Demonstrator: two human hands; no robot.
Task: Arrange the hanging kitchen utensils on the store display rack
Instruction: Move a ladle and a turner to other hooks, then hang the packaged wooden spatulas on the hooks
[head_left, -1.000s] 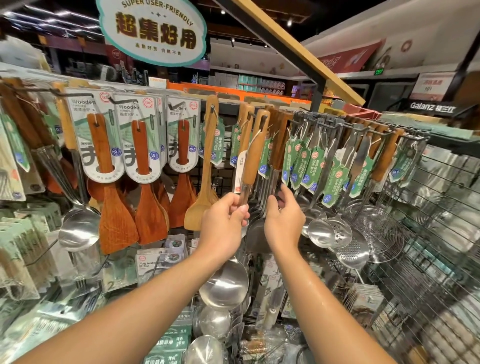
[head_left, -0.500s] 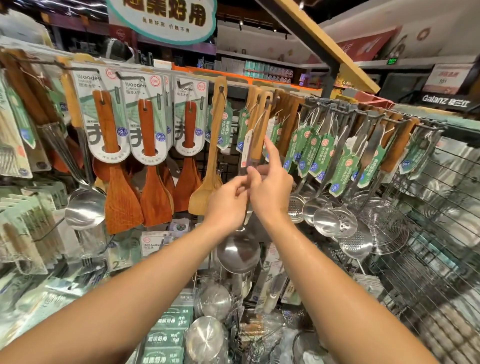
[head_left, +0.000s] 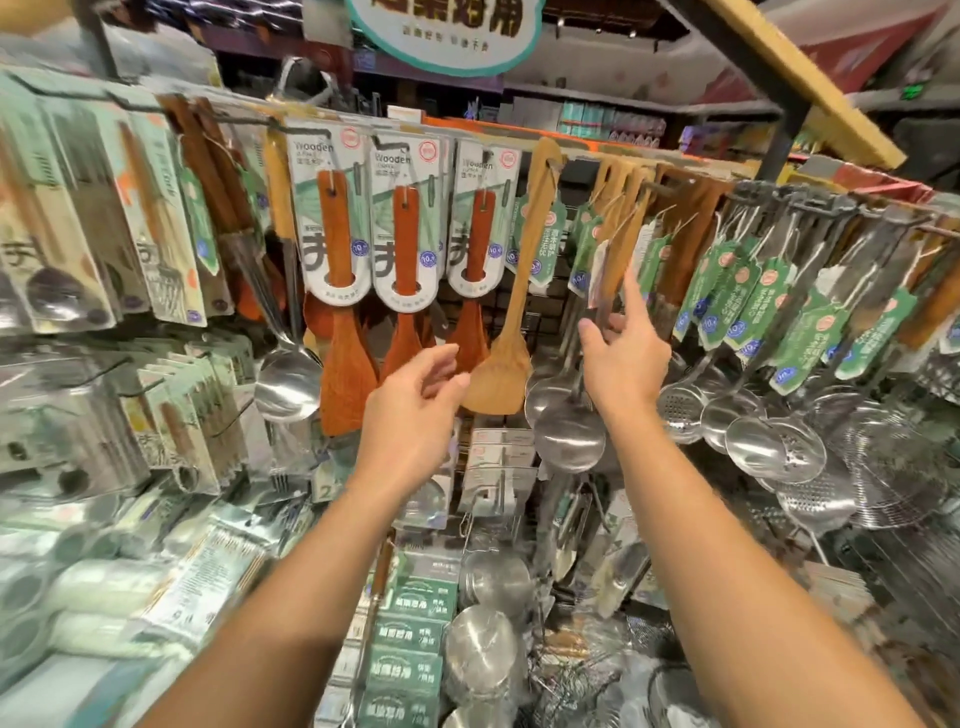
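Note:
A row of utensils hangs from the display rack's top rail (head_left: 691, 183). Three dark wooden spatulas (head_left: 410, 332) hang in white cards. Right of them hangs a light wooden spatula (head_left: 511, 358), then a bunch of wooden-handled steel ladles (head_left: 569, 436) with green tags. My left hand (head_left: 410, 410) is free, fingers relaxed, just left of the light spatula's blade and apart from it. My right hand (head_left: 621, 353) is raised at the ladles. Its index finger points up and touches one wooden handle (head_left: 626, 228), with the thumb spread out.
Slotted skimmers (head_left: 774, 447) and a mesh strainer (head_left: 883, 467) hang at the right. A steel ladle (head_left: 288, 379) and carded packs hang at the left. Boxed goods (head_left: 408, 649) and steel bowls lie below. A wooden beam (head_left: 810, 83) slants overhead.
My left hand has let go of the ladle shaft and moved left and down, towards the light spatula. My right hand stays at the ladle handles, index finger raised. The view has swung left.

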